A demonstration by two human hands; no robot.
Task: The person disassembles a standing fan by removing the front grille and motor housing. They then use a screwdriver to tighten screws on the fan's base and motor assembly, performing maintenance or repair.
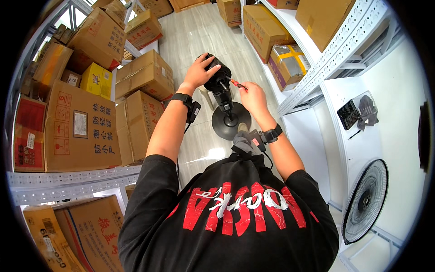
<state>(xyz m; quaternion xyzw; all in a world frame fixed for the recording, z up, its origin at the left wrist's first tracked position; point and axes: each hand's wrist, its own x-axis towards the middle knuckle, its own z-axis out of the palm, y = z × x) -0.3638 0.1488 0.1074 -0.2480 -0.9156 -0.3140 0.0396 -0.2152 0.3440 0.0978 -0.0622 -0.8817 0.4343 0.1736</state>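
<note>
Fan motor (213, 75) on stand over the floor: left hand (199, 70) clasping it, right hand (251, 97) pinching a screwdriver (237, 84) against it; tip slipping is risking a stripped screw.

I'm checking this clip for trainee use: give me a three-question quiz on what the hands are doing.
1. True or false: the left hand rests on the black fan motor.
2. What does the right hand hold? A) a screwdriver B) a cardboard box C) a fan grille
3. Fill in: the fan's pole stands on a round black ____.

Key:
1. True: its grip is on top of the motor housing.
2. A: a screwdriver with a red handle, tip toward the motor.
3. base, on the floor between the shelves.
</note>
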